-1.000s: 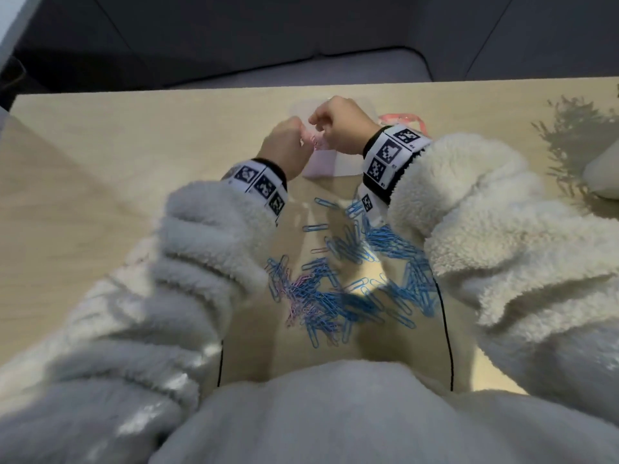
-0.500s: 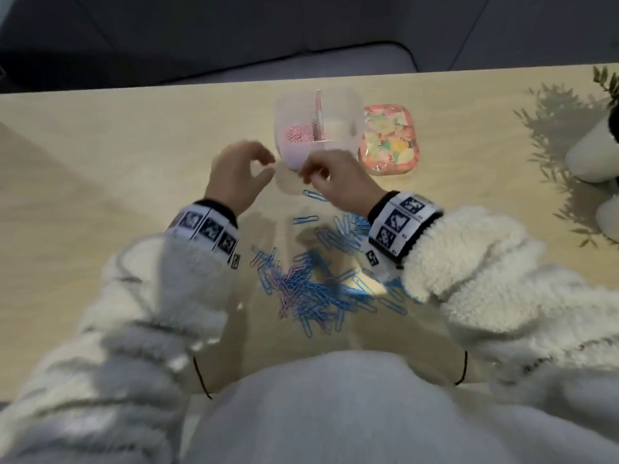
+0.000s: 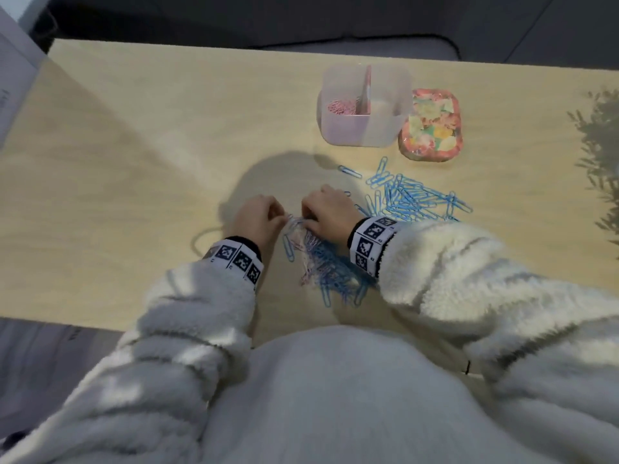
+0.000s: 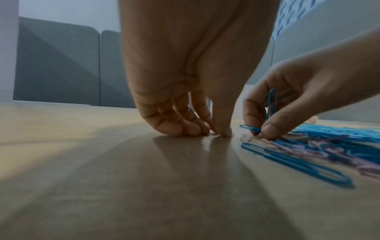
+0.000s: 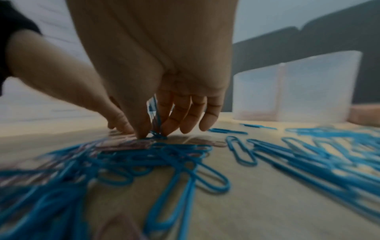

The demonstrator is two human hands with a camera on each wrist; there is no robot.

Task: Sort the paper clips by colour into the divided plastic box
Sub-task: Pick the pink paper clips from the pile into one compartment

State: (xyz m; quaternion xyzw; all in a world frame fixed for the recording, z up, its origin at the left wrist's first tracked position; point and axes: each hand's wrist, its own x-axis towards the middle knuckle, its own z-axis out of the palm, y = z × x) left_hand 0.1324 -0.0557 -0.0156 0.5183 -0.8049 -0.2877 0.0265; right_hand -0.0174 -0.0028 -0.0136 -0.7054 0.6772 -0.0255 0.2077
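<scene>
The clear divided box [image 3: 385, 135] stands at the table's far side, with pink clips [image 3: 340, 107] in its left compartment; it shows as a frosted wall [image 5: 298, 87] in the right wrist view. A mixed pile of blue and pink clips [image 3: 321, 266] lies between my wrists. A blue-only pile [image 3: 415, 199] spreads to the right. My right hand [image 3: 330, 212] pinches a blue paper clip [image 4: 272, 104] upright at the pile's far edge, also seen between thumb and fingers [image 5: 154, 112]. My left hand [image 4: 216, 132] has its fingers curled, tips together on the tabletop beside the pile, with no clip seen in them.
A colourful patterned lid [image 3: 432, 125] lies right of the box. Loose blue clips [image 3: 350, 171] are scattered between box and pile. A plant's shadow [image 3: 599, 155] falls at the right edge. The table's near edge is under my sleeves.
Both hands have come back from the box to the mixed pile near me. The right hand now pinches a blue clip; the left hand's fingertips have dropped to the tabletop.
</scene>
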